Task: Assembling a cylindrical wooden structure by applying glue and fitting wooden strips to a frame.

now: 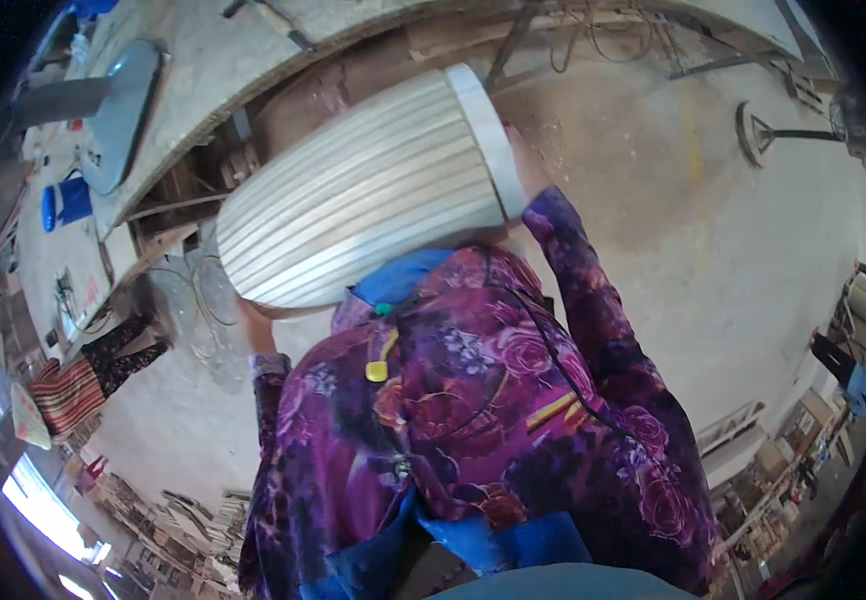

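Note:
A large pale piece with lengthwise ribs, like a bundle or panel of wooden slats (363,190), is held in front of my body. A smooth white band (488,140) crosses its right end. My left hand (256,326) grips the lower left end; its fingertips are hidden beneath the piece. At the white right end, my right hand (528,170) is wrapped on the edge, its fingers mostly out of sight. The near long side lies close against my blue apron (403,278) and purple flowered sleeves and jacket.
A worktable (188,90) curves along the upper left, bearing a hammer (283,25), a grey flat panel (125,115) and a blue item (68,202). A person in a striped top (71,395) is at the left. A round-based stand (750,135) is at the far right.

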Demonstrator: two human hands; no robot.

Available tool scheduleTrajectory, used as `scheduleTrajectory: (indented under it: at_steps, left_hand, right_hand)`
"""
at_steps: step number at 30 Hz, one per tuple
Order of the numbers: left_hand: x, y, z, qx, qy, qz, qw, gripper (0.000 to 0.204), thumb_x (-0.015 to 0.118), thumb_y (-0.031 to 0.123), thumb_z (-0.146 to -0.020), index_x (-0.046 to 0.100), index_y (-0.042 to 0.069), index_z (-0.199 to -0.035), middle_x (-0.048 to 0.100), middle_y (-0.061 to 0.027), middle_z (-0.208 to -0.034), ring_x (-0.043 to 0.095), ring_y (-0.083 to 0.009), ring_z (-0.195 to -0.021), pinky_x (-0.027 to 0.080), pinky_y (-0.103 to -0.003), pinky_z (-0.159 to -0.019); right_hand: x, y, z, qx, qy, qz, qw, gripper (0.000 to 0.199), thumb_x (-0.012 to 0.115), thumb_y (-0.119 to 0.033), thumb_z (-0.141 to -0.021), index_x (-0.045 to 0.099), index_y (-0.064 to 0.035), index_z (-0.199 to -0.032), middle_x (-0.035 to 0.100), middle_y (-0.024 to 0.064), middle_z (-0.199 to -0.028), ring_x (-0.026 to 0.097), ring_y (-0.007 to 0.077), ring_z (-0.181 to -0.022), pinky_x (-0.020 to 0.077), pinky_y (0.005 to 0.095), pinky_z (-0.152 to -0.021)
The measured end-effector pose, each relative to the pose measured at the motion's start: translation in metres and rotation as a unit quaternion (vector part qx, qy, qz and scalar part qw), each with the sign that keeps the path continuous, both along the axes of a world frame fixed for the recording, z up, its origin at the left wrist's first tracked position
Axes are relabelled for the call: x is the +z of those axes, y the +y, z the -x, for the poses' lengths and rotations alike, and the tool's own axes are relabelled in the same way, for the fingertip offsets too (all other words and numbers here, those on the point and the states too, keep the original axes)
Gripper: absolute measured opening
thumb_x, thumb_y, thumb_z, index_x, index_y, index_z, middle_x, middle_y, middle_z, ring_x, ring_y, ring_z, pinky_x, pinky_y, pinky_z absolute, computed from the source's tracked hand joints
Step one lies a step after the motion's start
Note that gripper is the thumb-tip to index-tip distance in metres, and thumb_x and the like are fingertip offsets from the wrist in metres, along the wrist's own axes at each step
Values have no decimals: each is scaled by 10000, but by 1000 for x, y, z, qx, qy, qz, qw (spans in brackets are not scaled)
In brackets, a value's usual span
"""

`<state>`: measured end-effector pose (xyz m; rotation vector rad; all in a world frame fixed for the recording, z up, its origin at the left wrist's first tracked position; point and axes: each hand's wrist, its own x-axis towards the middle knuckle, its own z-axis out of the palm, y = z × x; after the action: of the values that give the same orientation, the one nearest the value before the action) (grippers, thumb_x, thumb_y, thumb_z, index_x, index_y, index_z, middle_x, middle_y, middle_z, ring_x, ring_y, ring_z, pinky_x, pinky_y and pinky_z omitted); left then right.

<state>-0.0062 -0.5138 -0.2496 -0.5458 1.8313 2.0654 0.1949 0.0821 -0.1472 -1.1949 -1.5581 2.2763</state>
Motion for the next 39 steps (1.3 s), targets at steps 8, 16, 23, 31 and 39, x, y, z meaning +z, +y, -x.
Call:
scheduleTrajectory:
  at_steps: [8, 16, 23, 31, 39]
  left_hand:
    - [30, 96, -19, -40, 23, -18, 999, 487, 400, 331, -1053, 539, -1, -1381, 632, -176, -1312, 627, -313, -1189, 507, -437, -1039]
    - [32, 193, -6, 103, -72, -80, 989, 380, 424, 208, -1036, 633, 25, -1295, 697, -137, -1199, 665, -228, -1074, 542, -363, -919]
    - [39, 215, 0, 69, -96, -100, 988, 285, 475, 127, -987, 675, 40, -1172, 710, -88, -1038, 657, -192, -944, 517, -326, -850]
    - [10, 189, -1, 101, -139, -155, 973, 354, 389, 165, -1006, 666, 48, -1192, 714, -105, -1062, 679, -207, -922, 543, -343, -836]
    - [-24, 155, 21, 209, -43, 220, 952, 404, 494, 298, -1027, 623, -29, -1227, 705, -219, -1080, 664, -376, -973, 505, -440, -872]
  right_hand:
    - [28, 52, -57, 57, 8, -228, 972, 502, 475, -325, -1053, 468, 16, -1422, 589, 132, -1321, 540, 243, -1225, 415, 361, -1075]
    - [114, 49, -33, 16, -77, -156, 985, 574, 370, -401, -1085, 423, 19, -1473, 526, 149, -1436, 591, 299, -1207, 499, 363, -996]
    - [182, 42, -26, 143, -129, -379, 905, 625, 514, -355, -1012, 374, 14, -1497, 536, 192, -1430, 577, 289, -1259, 489, 405, -1039]
    - [229, 12, 26, 81, -28, -197, 977, 550, 468, -355, -1061, 382, -43, -1506, 510, 142, -1455, 545, 272, -1298, 477, 423, -1075]
    - [268, -43, 97, 103, -25, -23, 994, 462, 477, -222, -1074, 405, -61, -1501, 569, 112, -1380, 567, 227, -1262, 489, 399, -1052]
